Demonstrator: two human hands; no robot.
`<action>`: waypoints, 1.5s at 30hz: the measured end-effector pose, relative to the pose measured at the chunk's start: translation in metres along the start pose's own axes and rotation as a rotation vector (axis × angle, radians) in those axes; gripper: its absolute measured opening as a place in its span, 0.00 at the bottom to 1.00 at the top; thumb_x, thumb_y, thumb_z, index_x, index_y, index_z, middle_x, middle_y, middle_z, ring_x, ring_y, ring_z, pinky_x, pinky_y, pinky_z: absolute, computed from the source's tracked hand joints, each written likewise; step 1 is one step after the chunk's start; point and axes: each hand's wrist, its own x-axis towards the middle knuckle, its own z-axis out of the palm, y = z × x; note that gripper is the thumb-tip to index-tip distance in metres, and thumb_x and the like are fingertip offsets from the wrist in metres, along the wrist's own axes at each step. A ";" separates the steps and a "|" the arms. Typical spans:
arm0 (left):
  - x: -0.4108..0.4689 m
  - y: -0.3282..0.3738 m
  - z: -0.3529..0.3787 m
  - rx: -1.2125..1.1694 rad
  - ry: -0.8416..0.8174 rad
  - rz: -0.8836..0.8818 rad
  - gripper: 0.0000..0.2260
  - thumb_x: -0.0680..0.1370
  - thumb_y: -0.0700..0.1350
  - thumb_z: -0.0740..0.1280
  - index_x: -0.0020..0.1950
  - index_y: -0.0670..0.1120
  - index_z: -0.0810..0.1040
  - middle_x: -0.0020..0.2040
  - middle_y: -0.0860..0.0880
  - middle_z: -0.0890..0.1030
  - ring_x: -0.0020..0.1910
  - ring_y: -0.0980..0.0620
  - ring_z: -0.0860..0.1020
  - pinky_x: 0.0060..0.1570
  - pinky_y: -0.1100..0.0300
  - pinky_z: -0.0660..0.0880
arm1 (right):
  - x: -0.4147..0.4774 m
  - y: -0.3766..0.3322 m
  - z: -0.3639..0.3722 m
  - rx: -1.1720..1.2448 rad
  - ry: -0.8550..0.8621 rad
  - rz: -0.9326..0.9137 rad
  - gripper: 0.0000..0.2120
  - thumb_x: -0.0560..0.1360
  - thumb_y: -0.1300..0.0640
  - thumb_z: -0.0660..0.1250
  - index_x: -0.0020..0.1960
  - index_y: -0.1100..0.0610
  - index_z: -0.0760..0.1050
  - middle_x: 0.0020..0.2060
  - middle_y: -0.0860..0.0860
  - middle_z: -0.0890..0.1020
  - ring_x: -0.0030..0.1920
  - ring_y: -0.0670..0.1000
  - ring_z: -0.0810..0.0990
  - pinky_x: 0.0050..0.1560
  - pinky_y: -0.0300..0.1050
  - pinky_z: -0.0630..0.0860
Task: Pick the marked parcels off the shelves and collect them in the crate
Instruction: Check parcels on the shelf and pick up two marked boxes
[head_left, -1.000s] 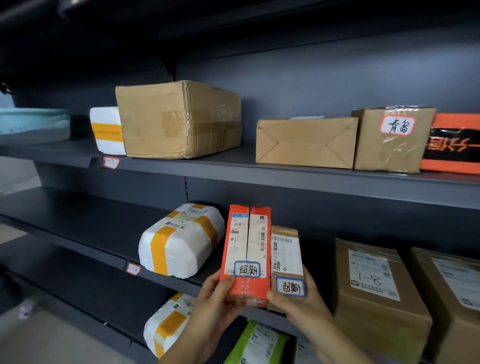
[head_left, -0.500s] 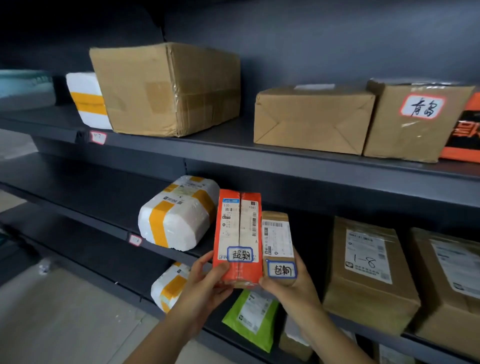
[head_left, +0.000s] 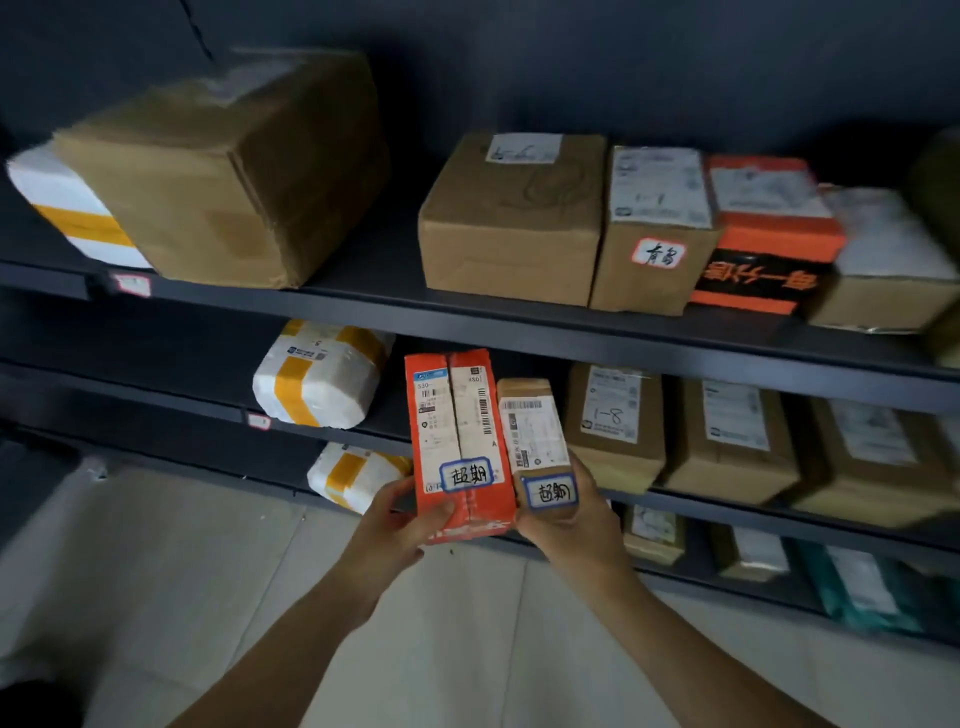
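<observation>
Orange parcel (head_left: 457, 441) is held upright in front of the shelves (head_left: 467, 325), blue-bordered label (head_left: 466, 475) low on its face. Left hand (head_left: 395, 525): fingers curled round its bottom end, thumb on front. Small brown parcel (head_left: 535, 431) touches the orange parcel's right side, also blue-labelled; right hand (head_left: 566, 519) grips its lower end. White foam parcel (head_left: 319, 374) sits left of the orange parcel, brown box (head_left: 613, 421) marked 1-8 right of it, big carton (head_left: 228, 166) above-left.

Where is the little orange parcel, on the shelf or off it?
Off it. The left hand grips the orange parcel upright in front of the shelves, with floor showing below it.
</observation>
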 end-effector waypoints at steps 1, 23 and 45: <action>-0.011 0.007 0.006 0.021 -0.023 -0.010 0.31 0.53 0.64 0.72 0.55 0.57 0.73 0.54 0.50 0.81 0.55 0.50 0.79 0.51 0.56 0.74 | -0.013 -0.005 -0.008 0.013 0.004 0.011 0.30 0.65 0.62 0.78 0.58 0.40 0.70 0.45 0.37 0.82 0.47 0.34 0.81 0.40 0.32 0.78; -0.247 0.047 0.254 0.237 -0.469 0.080 0.36 0.58 0.53 0.80 0.62 0.49 0.71 0.49 0.49 0.82 0.44 0.55 0.83 0.37 0.64 0.78 | -0.381 -0.028 -0.265 -0.062 0.717 -0.013 0.15 0.70 0.59 0.73 0.52 0.48 0.72 0.42 0.45 0.84 0.40 0.39 0.81 0.42 0.34 0.76; -0.556 -0.033 0.553 0.511 -1.055 0.163 0.36 0.61 0.54 0.74 0.67 0.49 0.69 0.57 0.46 0.80 0.54 0.47 0.80 0.57 0.49 0.75 | -0.771 0.029 -0.447 0.081 1.326 0.092 0.23 0.72 0.57 0.71 0.60 0.46 0.63 0.45 0.38 0.79 0.43 0.39 0.80 0.41 0.32 0.74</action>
